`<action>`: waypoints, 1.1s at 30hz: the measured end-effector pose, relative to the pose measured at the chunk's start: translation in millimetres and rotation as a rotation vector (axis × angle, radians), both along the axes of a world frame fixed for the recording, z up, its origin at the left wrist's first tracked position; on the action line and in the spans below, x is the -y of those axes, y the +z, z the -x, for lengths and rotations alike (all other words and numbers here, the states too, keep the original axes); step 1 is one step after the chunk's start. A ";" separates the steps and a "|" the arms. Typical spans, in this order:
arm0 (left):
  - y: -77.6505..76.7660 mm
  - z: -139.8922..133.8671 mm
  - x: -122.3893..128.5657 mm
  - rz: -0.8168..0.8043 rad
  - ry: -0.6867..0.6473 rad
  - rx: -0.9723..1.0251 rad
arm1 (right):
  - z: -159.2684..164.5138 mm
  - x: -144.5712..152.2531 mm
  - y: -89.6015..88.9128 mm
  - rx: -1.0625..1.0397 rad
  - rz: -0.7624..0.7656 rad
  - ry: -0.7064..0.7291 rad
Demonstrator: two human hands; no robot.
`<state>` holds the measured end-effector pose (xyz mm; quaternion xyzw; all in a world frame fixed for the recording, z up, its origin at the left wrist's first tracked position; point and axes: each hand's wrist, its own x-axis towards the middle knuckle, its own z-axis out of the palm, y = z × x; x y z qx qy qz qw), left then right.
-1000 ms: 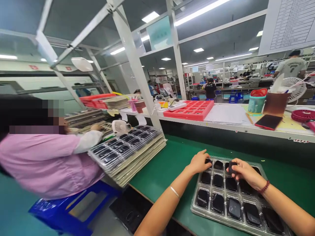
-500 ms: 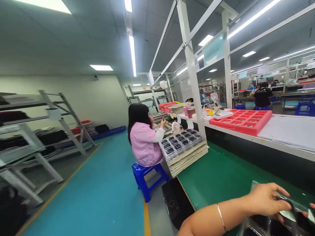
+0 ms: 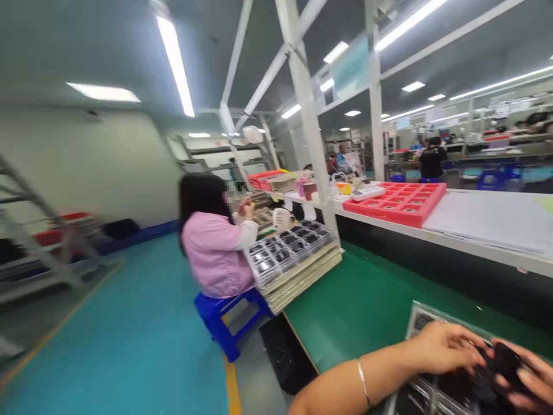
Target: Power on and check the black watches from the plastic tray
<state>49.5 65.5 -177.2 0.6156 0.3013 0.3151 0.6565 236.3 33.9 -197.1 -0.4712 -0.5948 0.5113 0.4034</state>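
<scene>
At the lower right, my left hand (image 3: 447, 349), with a silver bangle on its wrist, has its fingers closed at a small dark, rounded part (image 3: 510, 364). My right hand (image 3: 531, 374) grips the same part from the other side, cut off by the view's edge. Blur and fingers hide what kind of part it is. Beneath both hands lies a clear plastic tray (image 3: 415, 318) with black pieces in its compartments, on the green bench top (image 3: 367, 305).
Left along the bench, a tilted stack of trays (image 3: 298, 276) carries black pieces on top. A co-worker in pink (image 3: 211, 248) sits on a blue stool (image 3: 235, 323). Above the bench runs a white shelf (image 3: 466, 239) with a red foam tray (image 3: 401, 202). A black box (image 3: 283, 351) stands below the bench edge.
The view has swung right, so my right hand now shows more fully. The two hands are closer together, and the left fingers now meet the dark part at the right hand.
</scene>
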 end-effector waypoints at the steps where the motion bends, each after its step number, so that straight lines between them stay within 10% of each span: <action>1: 2.2 -1.0 2.8 -0.049 0.027 -0.029 | -7.2 12.0 7.1 -0.033 0.041 -0.068; 7: 25.9 7.5 3.1 -0.390 0.174 -0.272 | -6.3 31.0 48.0 -0.376 0.150 -0.178; 11: 45.2 18.9 10.0 -0.672 0.005 -0.430 | -4.3 27.9 50.4 -0.458 0.148 -0.140; 23: 65.0 41.6 1.3 -0.862 -0.354 -0.761 | -3.4 29.9 53.7 -0.518 0.172 -0.121; 27: 60.5 33.9 -0.7 -0.716 -0.180 -0.493 | -3.6 30.5 53.2 -0.510 0.159 -0.119; 33: 42.9 15.7 1.4 0.184 -0.086 0.099 | -4.7 30.6 52.1 -0.483 0.148 -0.073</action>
